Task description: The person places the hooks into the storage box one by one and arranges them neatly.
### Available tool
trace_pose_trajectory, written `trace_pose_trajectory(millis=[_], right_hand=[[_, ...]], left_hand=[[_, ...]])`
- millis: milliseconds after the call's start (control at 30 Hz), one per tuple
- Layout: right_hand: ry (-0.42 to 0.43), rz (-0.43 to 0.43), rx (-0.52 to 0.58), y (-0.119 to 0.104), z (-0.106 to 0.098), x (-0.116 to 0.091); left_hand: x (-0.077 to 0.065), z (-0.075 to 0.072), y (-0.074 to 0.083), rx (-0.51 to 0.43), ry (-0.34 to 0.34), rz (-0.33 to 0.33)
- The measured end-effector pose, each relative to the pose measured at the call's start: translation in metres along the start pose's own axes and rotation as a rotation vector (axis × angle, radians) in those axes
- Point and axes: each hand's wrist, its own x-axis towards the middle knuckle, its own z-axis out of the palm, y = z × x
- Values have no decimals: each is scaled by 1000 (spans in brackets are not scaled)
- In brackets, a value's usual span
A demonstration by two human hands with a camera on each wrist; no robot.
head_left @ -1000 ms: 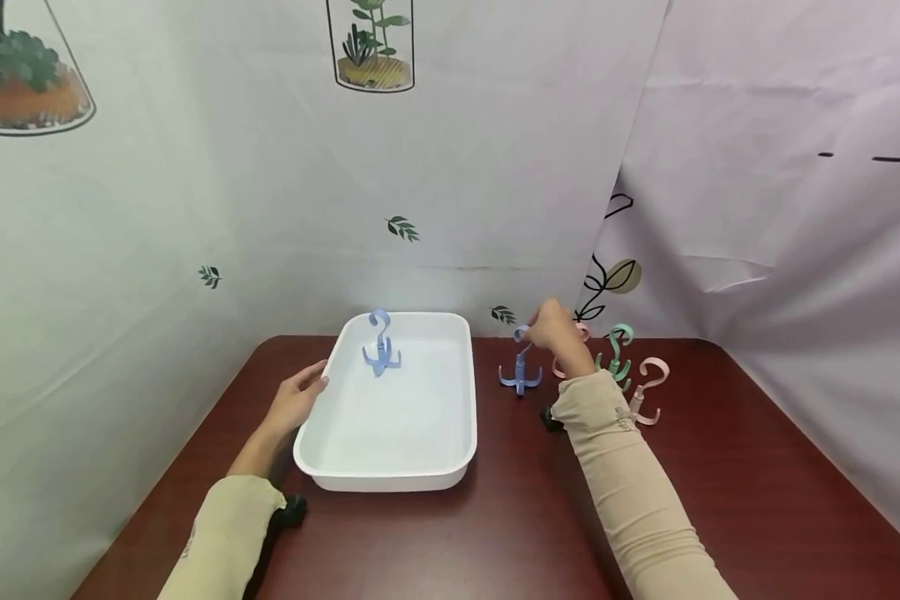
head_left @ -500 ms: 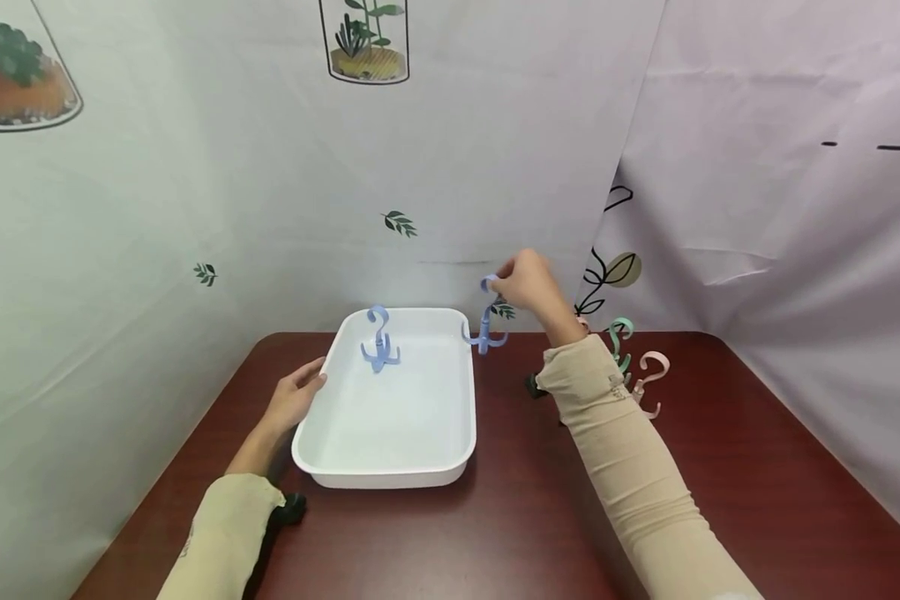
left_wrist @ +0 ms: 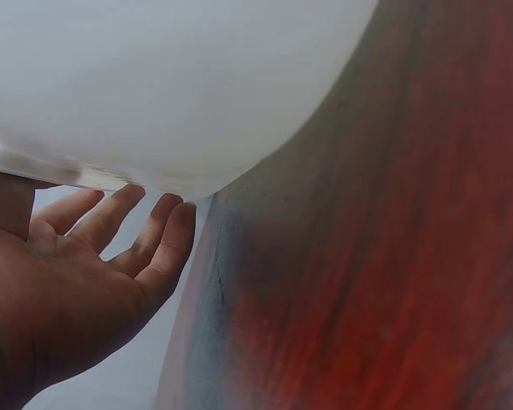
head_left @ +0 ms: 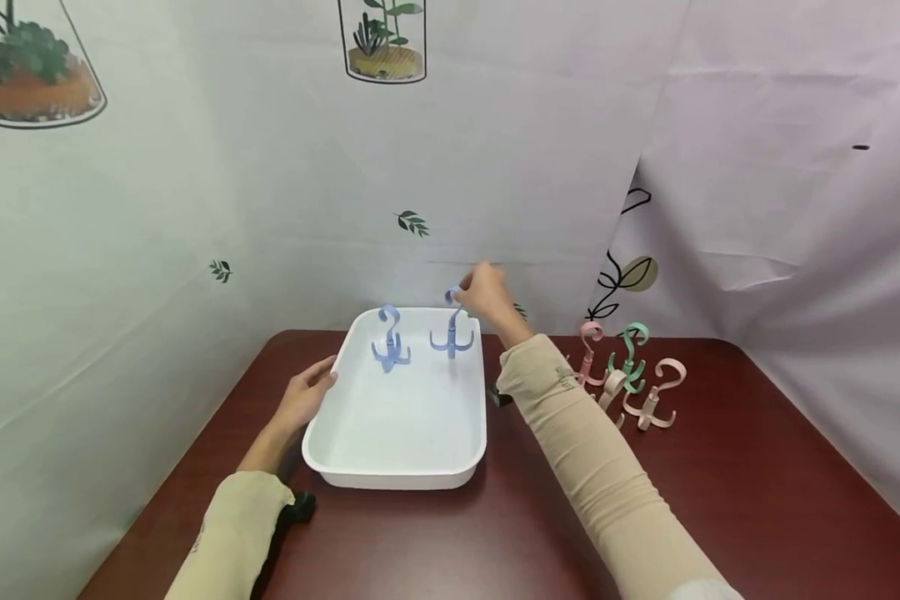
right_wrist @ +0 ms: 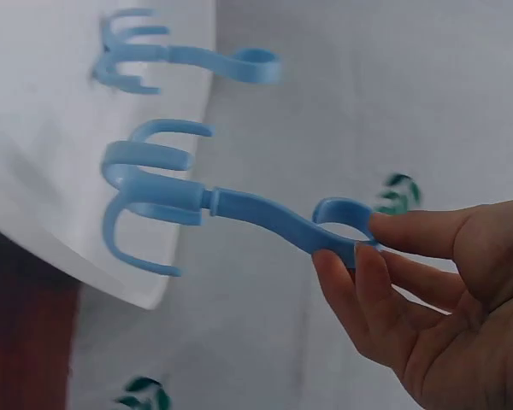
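Carried leftward since a second ago, when it was seen on the dark red table (head_left: 390,542), a blue pronged hook (head_left: 452,337) is now held by the right hand (head_left: 487,293) above the far end of a white tray (head_left: 401,417).

Beyond both hands, a pale cloth (head_left: 532,167) printed with leaves and potted plants is hung. Below them, the tabletop is spread, and on it the tray is placed between the two hands. Its left rim is touched by the left hand (head_left: 305,398), whose fingers are loosely extended and slightly parted.

At the right hand, the curled top of the blue pronged hook is pinched between thumb and fingers; its stem and prongs are suspended upright directly beneath. Whether the tray is touched by the prongs cannot be told.

To the left of the right hand, a second blue hook (head_left: 390,346) is stood upright inside the tray, near the held one. To the right of that hand, well apart from it, more hooks are grouped on the table: a pale pink hook (head_left: 651,407), a green hook (head_left: 628,364), a pink hook (head_left: 587,362) and a beige hook (head_left: 612,388), partly hidden by the right sleeve (head_left: 592,450).
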Motion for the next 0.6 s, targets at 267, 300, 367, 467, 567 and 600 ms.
trace_pose_trajectory(millis=[267,300,367,467,567,600], right_hand=[[-8,-12,1,14,35,8],[-12,-2,-5,15,38,8],[-19,16,-12,19,42,8],[-28,30,-19,22,46,9],[-31,34,-10,24,49,12],[-33,36,-3,25,50,12]], left_hand=[[0,1,-1,-8,2,2],[0,1,-1,-7,5,6],[0,1,0,0,8,13],[0,2,0,9,10,12],[0,1,1,13,11,5],[0,1,0,16,12,3]])
